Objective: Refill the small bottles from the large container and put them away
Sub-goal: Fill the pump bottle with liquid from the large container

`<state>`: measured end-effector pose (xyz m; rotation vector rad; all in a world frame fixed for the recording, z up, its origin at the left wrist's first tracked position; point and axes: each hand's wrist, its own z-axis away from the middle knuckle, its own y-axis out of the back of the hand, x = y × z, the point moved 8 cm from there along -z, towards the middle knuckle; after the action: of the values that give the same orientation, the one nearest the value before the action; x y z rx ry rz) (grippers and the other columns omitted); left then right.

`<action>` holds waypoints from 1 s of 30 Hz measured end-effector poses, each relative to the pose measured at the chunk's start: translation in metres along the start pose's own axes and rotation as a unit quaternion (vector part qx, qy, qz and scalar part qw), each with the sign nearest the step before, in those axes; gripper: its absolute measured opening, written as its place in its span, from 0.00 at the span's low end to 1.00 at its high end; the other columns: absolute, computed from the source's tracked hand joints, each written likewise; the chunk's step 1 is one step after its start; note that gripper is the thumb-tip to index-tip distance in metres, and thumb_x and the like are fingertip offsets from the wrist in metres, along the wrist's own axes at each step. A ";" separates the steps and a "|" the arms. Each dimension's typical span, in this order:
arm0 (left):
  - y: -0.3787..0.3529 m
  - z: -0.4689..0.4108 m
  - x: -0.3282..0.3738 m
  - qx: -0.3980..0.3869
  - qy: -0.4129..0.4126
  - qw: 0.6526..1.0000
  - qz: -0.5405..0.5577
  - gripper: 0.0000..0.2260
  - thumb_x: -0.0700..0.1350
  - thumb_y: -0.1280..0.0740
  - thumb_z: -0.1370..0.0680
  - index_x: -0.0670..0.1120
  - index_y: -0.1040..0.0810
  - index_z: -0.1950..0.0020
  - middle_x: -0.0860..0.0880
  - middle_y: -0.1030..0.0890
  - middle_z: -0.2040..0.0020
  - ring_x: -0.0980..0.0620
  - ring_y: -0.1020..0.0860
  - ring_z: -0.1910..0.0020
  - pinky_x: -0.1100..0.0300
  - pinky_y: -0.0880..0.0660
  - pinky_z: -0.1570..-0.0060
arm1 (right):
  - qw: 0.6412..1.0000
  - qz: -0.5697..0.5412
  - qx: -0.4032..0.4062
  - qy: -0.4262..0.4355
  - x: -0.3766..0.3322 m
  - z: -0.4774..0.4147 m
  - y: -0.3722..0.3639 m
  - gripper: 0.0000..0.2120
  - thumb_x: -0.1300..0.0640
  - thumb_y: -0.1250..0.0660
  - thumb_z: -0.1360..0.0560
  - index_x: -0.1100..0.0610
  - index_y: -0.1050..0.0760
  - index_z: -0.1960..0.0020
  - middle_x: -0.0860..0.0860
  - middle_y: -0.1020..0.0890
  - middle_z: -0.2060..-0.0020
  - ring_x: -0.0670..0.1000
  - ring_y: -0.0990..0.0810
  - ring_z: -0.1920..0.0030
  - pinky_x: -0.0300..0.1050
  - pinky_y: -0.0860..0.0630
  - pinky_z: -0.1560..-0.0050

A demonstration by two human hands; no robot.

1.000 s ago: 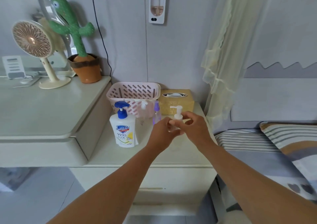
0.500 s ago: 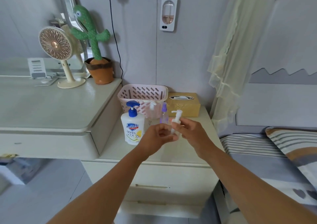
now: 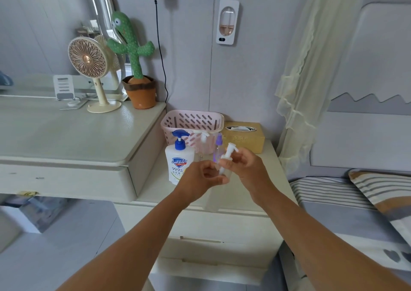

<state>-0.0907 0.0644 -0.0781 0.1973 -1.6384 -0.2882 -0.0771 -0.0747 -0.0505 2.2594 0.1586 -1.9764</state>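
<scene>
Above the nightstand I hold a small clear bottle, tilted. My left hand grips its body. My right hand pinches its white pump head at the neck. The large white soap container with a blue pump stands just left of my hands. Behind them stand a small clear bottle with a white pump and a purple spray bottle, both partly hidden. A pink slotted basket sits at the back.
A yellow tissue box stands right of the basket. The higher dresser top on the left carries a fan, a cactus toy in a pot and a phone stand. A bed lies right.
My hands have lifted the small bottle off the nightstand and tilted it. The view has shifted to the left and upward.
</scene>
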 end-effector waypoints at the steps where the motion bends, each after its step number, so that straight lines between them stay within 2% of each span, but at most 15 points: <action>1: 0.001 0.000 -0.001 0.003 0.003 1.000 -0.005 0.16 0.48 0.22 0.33 0.42 0.20 0.51 0.41 0.16 0.53 0.42 0.19 0.50 0.42 0.24 0.44 | 1.000 -0.005 0.002 -0.003 0.000 -0.001 0.000 0.17 0.56 0.26 0.30 0.54 0.24 0.43 0.49 0.16 0.51 0.50 0.18 0.48 0.45 0.23 0.46; 3: 0.003 0.001 -0.003 0.005 0.010 1.000 -0.008 0.16 0.48 0.22 0.33 0.42 0.20 0.51 0.42 0.16 0.53 0.42 0.19 0.51 0.42 0.23 0.46 | 1.000 -0.007 -0.019 -0.011 0.002 0.000 -0.002 0.17 0.55 0.28 0.28 0.53 0.25 0.40 0.47 0.16 0.49 0.49 0.19 0.46 0.48 0.25 0.42; 6: 0.004 0.002 -0.003 0.006 0.009 1.000 -0.009 0.17 0.48 0.22 0.33 0.42 0.20 0.50 0.41 0.17 0.53 0.41 0.19 0.51 0.42 0.23 0.48 | 0.999 -0.006 -0.043 -0.027 0.003 0.002 -0.008 0.23 0.52 0.27 0.29 0.51 0.29 0.37 0.46 0.17 0.48 0.47 0.19 0.47 0.44 0.27 0.48; 9: 0.000 0.004 0.000 0.002 0.001 1.000 -0.020 0.17 0.48 0.22 0.33 0.41 0.21 0.51 0.40 0.17 0.54 0.40 0.19 0.52 0.44 0.22 0.49 | 0.999 -0.025 -0.006 -0.025 0.005 0.001 -0.006 0.28 0.56 0.23 0.33 0.53 0.29 0.36 0.49 0.16 0.50 0.49 0.17 0.49 0.43 0.24 0.51; 11: 0.000 0.004 0.001 0.002 0.006 1.000 -0.018 0.17 0.48 0.22 0.33 0.41 0.21 0.50 0.41 0.17 0.55 0.41 0.19 0.53 0.45 0.21 0.51 | 0.999 -0.035 -0.005 -0.021 0.004 0.000 -0.004 0.26 0.56 0.25 0.31 0.55 0.28 0.36 0.50 0.16 0.48 0.51 0.18 0.47 0.47 0.23 0.45; 13: 0.002 0.003 0.000 0.004 0.013 1.000 -0.011 0.16 0.47 0.23 0.32 0.42 0.21 0.49 0.44 0.16 0.55 0.45 0.18 0.54 0.47 0.20 0.52 | 0.998 -0.041 -0.044 -0.018 0.004 0.000 -0.008 0.23 0.55 0.28 0.28 0.54 0.28 0.35 0.50 0.17 0.46 0.53 0.19 0.44 0.50 0.25 0.41; 16: 0.003 0.003 0.001 0.003 0.011 1.000 -0.021 0.17 0.48 0.22 0.32 0.42 0.21 0.49 0.45 0.16 0.55 0.45 0.18 0.53 0.48 0.20 0.51 | 0.996 -0.047 -0.069 -0.025 0.004 0.001 -0.013 0.24 0.53 0.28 0.28 0.51 0.29 0.35 0.49 0.18 0.45 0.53 0.19 0.45 0.49 0.24 0.45; 19: 0.000 0.003 0.005 0.006 0.000 0.999 -0.043 0.19 0.49 0.22 0.33 0.41 0.21 0.48 0.45 0.16 0.54 0.44 0.18 0.53 0.46 0.21 0.50 | 0.998 -0.037 -0.032 -0.028 0.007 -0.001 -0.012 0.28 0.53 0.24 0.32 0.52 0.29 0.35 0.50 0.17 0.47 0.53 0.18 0.46 0.49 0.22 0.47; 22: 0.002 0.000 0.005 0.016 0.006 0.998 -0.052 0.19 0.49 0.22 0.33 0.41 0.21 0.49 0.44 0.16 0.54 0.43 0.18 0.53 0.45 0.21 0.51 | 0.998 -0.047 -0.048 -0.017 0.006 -0.003 -0.012 0.21 0.56 0.29 0.27 0.53 0.28 0.35 0.49 0.17 0.46 0.52 0.18 0.45 0.48 0.22 0.46; 25: 0.006 -0.001 0.005 0.027 -0.002 0.996 -0.082 0.19 0.50 0.22 0.33 0.41 0.21 0.50 0.45 0.17 0.55 0.45 0.19 0.53 0.46 0.22 0.48 | 0.995 -0.030 -0.087 -0.028 0.006 -0.002 -0.018 0.20 0.52 0.31 0.26 0.48 0.29 0.35 0.45 0.18 0.44 0.48 0.19 0.45 0.46 0.24 0.47; 28: 0.005 -0.001 0.006 0.029 -0.017 0.993 -0.114 0.19 0.52 0.22 0.34 0.43 0.20 0.50 0.48 0.17 0.56 0.50 0.19 0.55 0.50 0.22 0.48 | 0.999 0.000 -0.030 -0.028 0.009 -0.005 -0.011 0.24 0.50 0.24 0.32 0.50 0.28 0.39 0.48 0.18 0.47 0.48 0.19 0.48 0.42 0.25 0.53; 30: 0.004 -0.002 0.004 0.033 -0.012 0.992 -0.122 0.19 0.52 0.21 0.35 0.44 0.20 0.51 0.50 0.16 0.56 0.52 0.19 0.55 0.52 0.22 0.48 | 1.000 0.012 0.007 -0.009 0.008 -0.006 -0.004 0.21 0.54 0.25 0.32 0.51 0.26 0.41 0.47 0.17 0.49 0.48 0.19 0.48 0.40 0.25 0.52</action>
<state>-0.0890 0.0668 -0.0728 0.4473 -1.6501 -0.4246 -0.0708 -0.0697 -0.0578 2.2411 0.1144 -1.9908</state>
